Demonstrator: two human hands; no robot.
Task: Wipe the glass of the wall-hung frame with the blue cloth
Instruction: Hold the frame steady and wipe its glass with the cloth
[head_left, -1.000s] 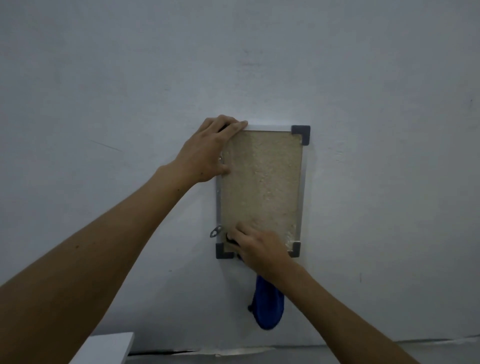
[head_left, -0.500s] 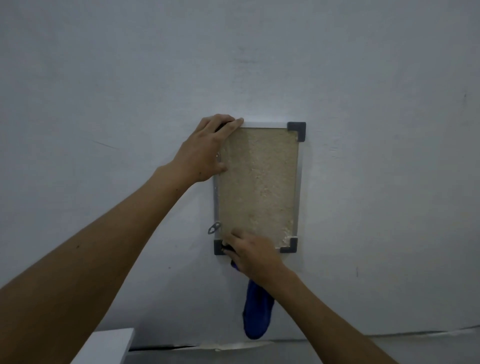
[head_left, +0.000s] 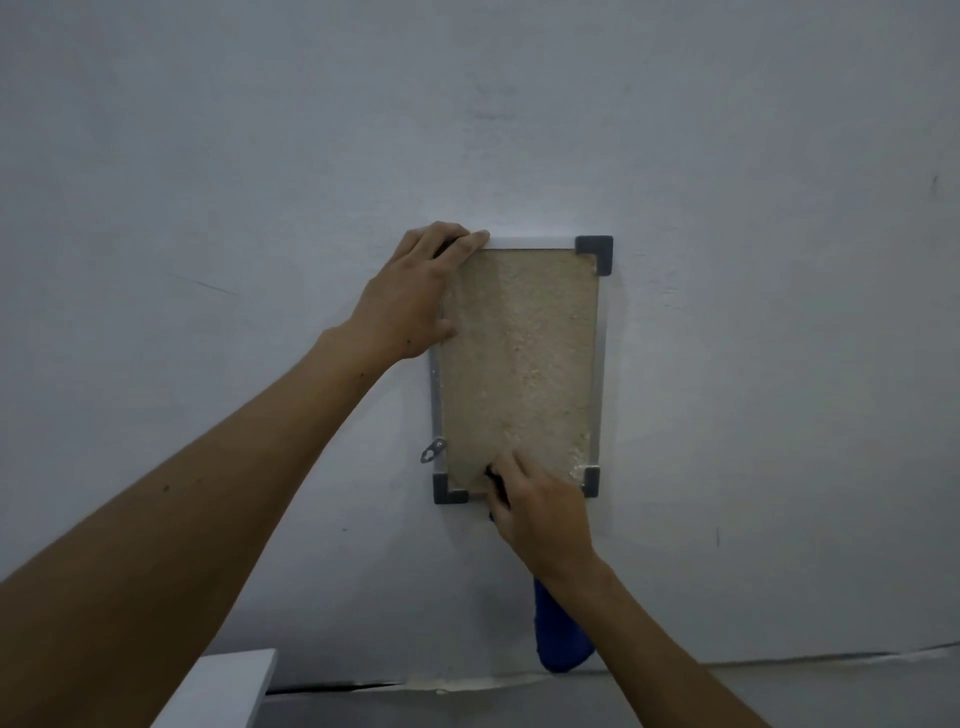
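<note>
A rectangular frame (head_left: 519, 364) with grey corner caps hangs against the white wall; its tan, rough panel faces me. My left hand (head_left: 415, 296) grips its top-left corner, fingers curled over the top edge. My right hand (head_left: 535, 512) is at the frame's bottom edge, fingers touching the panel's lower part, and it holds the blue cloth (head_left: 561, 631), whose free end hangs below my wrist. A small metal hanger tab (head_left: 432, 450) sticks out at the frame's lower left.
The white wall (head_left: 727, 208) fills the view. A white surface corner (head_left: 223, 686) shows at the bottom left. A cracked seam (head_left: 415, 685) runs along the wall's base.
My right hand shifted slightly right along the frame's bottom edge, and the hanging cloth swung with it. My left hand has kept its grip on the top-left corner.
</note>
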